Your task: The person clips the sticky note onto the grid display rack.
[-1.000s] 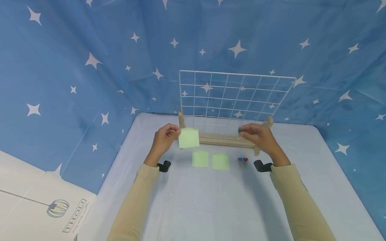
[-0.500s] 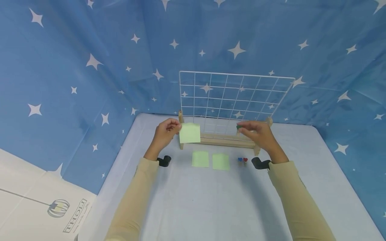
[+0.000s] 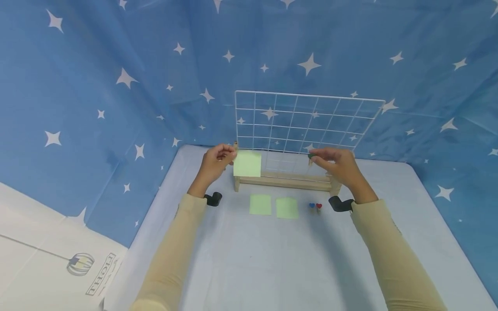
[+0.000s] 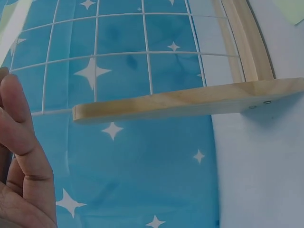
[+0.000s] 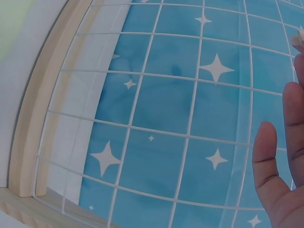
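My left hand (image 3: 214,164) pinches a pale green sticky note (image 3: 247,164) by its upper left corner, in front of the lower left of a white wire grid (image 3: 310,95). In the left wrist view only the note's edge (image 4: 13,28) shows beyond the fingers. Between thumb and fingertips, my right hand (image 3: 339,168) holds a small wooden clothespin (image 3: 310,160) with a green top, near the grid's lower right. Most of that clothespin is out of frame in the right wrist view, where its tip (image 5: 298,42) shows above the fingers.
The grid stands in a wooden base (image 3: 288,182) on the white table (image 3: 249,268). Two more green notes, a left one (image 3: 260,204) and a right one (image 3: 287,208), lie before it. Beside them are a blue-heart clothespin (image 3: 312,207) and a red-heart clothespin (image 3: 319,207). Starry blue cloth (image 3: 194,56) hangs behind.
Both hands have risen and moved forward toward the grid, the left carrying the sticky note and the right the clothespin. The notes and clothespins on the table stay put.
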`<state>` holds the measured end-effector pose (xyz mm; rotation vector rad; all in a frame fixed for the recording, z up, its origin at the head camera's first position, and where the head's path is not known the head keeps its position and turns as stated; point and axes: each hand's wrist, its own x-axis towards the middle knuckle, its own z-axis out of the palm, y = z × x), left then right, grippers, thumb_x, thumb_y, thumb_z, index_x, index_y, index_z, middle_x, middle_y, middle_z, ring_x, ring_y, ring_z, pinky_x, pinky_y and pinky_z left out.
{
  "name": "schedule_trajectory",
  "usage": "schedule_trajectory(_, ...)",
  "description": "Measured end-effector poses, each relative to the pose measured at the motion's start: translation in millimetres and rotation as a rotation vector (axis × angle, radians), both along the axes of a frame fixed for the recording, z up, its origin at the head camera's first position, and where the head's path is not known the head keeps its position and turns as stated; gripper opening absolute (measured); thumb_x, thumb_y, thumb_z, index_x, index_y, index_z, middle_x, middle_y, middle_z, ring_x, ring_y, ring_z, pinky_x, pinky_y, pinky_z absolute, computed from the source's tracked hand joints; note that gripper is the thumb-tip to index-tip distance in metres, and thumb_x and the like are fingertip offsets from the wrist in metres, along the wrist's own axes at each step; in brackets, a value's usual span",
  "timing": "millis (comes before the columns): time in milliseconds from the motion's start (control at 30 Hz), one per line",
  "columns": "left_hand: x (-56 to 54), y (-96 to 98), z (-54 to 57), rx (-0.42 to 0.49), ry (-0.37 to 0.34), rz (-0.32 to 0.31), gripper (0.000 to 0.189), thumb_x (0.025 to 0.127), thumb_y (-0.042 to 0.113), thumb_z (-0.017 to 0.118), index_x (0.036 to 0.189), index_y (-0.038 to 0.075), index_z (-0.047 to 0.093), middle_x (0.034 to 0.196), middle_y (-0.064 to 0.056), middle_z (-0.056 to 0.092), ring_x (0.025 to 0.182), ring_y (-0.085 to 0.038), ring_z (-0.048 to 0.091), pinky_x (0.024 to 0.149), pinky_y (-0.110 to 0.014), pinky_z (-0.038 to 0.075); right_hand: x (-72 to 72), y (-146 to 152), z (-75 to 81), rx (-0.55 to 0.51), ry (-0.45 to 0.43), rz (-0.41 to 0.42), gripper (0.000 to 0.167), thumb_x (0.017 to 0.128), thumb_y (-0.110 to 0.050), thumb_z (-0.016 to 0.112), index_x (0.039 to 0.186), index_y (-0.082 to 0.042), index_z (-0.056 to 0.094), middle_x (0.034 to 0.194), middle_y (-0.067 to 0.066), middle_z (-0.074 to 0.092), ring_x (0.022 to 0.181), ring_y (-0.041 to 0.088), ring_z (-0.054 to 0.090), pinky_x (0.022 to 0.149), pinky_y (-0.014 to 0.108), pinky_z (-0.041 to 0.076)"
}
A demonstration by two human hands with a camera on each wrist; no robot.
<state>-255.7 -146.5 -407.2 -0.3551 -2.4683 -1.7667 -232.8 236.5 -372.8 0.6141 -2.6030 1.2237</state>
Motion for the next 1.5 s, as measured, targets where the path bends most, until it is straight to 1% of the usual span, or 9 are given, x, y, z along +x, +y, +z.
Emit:
schedule_trajectory(467,-9.2,6.6,17.9,0.013,0.073,-0.01,0.022,0.108,0.024,0.07,0.119,0.005,0.074,0.096,-0.008,0.073,0.097,-0.041,0.068,0.075,-0.033,0.05,-10.8,-6.2,17.3,-0.041,-0.035,0.027,0.025,0.103,-0.004,0.073,0.126,0.007,0.075,0.118,0.024,0.076,0.096,-0.008,0.064,0.087,0.01,0.048)
schedule_trajectory(567,-10.4,8.4,23.2,0.014,0.081,-0.013,0.022,0.108,0.024,0.071,0.118,0.006,0.075,0.096,-0.008,0.073,0.095,-0.039,0.068,0.076,-0.033,0.05,-12.7,-9.7,20.1,-0.049,-0.05,0.029,0.026,0.104,-0.007,0.072,0.127,0.006,0.074,0.117,0.024,0.076,0.095,-0.006,0.065,0.086,0.01,0.049)
schedule_trajectory(800,-15.0,12.5,29.6,0.02,0.11,-0.032,0.021,0.108,0.024,0.071,0.118,0.006,0.075,0.095,-0.016,0.072,0.083,-0.023,0.064,0.077,-0.035,0.049,-15.8,-15.9,23.0,-0.046,-0.058,0.031,0.026,0.105,-0.008,0.072,0.127,0.007,0.073,0.122,0.025,0.074,0.094,-0.005,0.064,0.086,0.013,0.049)
schedule_trajectory(867,-15.9,13.6,30.1,0.023,0.111,-0.032,0.022,0.108,0.025,0.072,0.118,0.006,0.075,0.094,-0.013,0.073,0.084,-0.026,0.065,0.077,-0.034,0.05,-16.3,-17.4,23.6,-0.047,-0.059,0.033,0.026,0.105,-0.008,0.072,0.126,0.006,0.073,0.123,0.024,0.074,0.094,-0.005,0.065,0.087,0.014,0.049)
schedule_trajectory(1000,-17.2,14.9,30.1,0.035,0.108,-0.029,0.021,0.107,0.025,0.072,0.117,0.006,0.076,0.096,-0.008,0.074,0.094,-0.042,0.068,0.078,-0.034,0.053,-18.2,-21.1,25.9,-0.032,-0.061,0.037,0.026,0.105,-0.01,0.072,0.128,0.004,0.074,0.125,0.022,0.074,0.097,-0.006,0.064,0.09,0.017,0.049)
schedule_trajectory(1100,-18.2,16.1,30.9,0.045,0.107,-0.024,0.021,0.107,0.024,0.073,0.117,0.006,0.076,0.099,-0.009,0.075,0.097,-0.044,0.069,0.083,-0.04,0.057,-21.6,-23.6,27.1,-0.03,-0.071,0.041,0.027,0.106,-0.011,0.072,0.13,0.002,0.074,0.128,0.021,0.074,0.1,-0.006,0.065,0.091,0.018,0.05)
schedule_trajectory(1267,-21.4,18.6,35.1,0.043,0.113,-0.013,0.021,0.107,0.023,0.072,0.118,0.006,0.076,0.102,-0.01,0.076,0.09,-0.028,0.069,0.087,-0.044,0.059,-24.8,-28.7,30.7,-0.056,-0.07,0.041,0.026,0.106,-0.011,0.071,0.128,0.004,0.074,0.127,0.021,0.073,0.101,-0.002,0.065,0.091,0.017,0.051)
schedule_trajectory(1400,-25.1,20.6,38.0,0.047,0.107,-0.015,0.021,0.107,0.024,0.073,0.118,0.007,0.076,0.102,-0.009,0.076,0.089,-0.027,0.069,0.09,-0.049,0.058,-26.2,-31.7,32.7,-0.062,-0.054,0.034,0.025,0.106,-0.009,0.071,0.126,0.006,0.074,0.127,0.022,0.073,0.1,0.0,0.064,0.089,0.016,0.051)
schedule_trajectory(1500,-27.1,22.3,40.0,0.043,0.096,-0.006,0.021,0.107,0.025,0.074,0.118,0.008,0.077,0.101,-0.007,0.077,0.091,-0.03,0.069,0.086,-0.043,0.057,-28.8,-34.3,33.8,-0.046,-0.012,0.036,0.024,0.105,-0.008,0.071,0.125,0.006,0.075,0.124,0.024,0.074,0.097,-0.003,0.063,0.087,0.016,0.05)
